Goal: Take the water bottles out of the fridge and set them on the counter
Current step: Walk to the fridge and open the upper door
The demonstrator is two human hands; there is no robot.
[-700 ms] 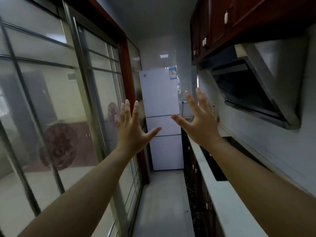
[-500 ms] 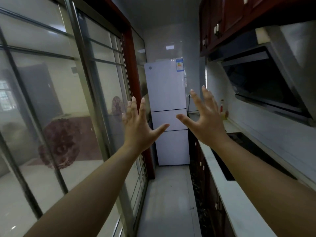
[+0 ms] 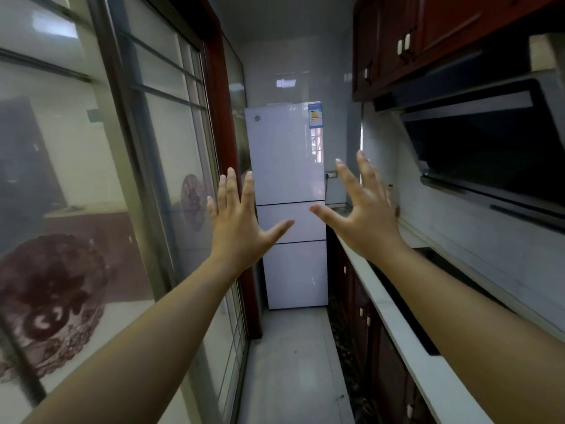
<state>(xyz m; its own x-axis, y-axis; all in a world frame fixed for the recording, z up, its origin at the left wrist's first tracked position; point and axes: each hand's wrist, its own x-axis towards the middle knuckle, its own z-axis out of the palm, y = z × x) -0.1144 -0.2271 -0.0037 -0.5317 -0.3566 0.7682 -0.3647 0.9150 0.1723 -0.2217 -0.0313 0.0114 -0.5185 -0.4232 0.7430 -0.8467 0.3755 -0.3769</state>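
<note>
A white three-door fridge point(image 3: 287, 154) stands closed at the far end of a narrow kitchen aisle. No water bottles show; the fridge's inside is hidden. My left hand point(image 3: 241, 221) is raised in front of me, palm forward, fingers spread, holding nothing. My right hand point(image 3: 363, 212) is held up the same way, fingers apart, to the right of the fridge's middle door. Both hands are well short of the fridge. The white counter point(image 3: 406, 332) runs along the right side from the fridge toward me.
A sliding glass door point(image 3: 137, 179) with a dark red frame lines the left side. Dark red wall cabinets point(image 3: 428, 35) and a black range hood point(image 3: 489, 148) hang over the counter on the right. A black hob point(image 3: 458, 289) is set into the counter. Base cabinets point(image 3: 367, 325) stand below.
The view has moved forward and the fridge looks nearer. Both hands stay raised and spread, a little wider apart.
</note>
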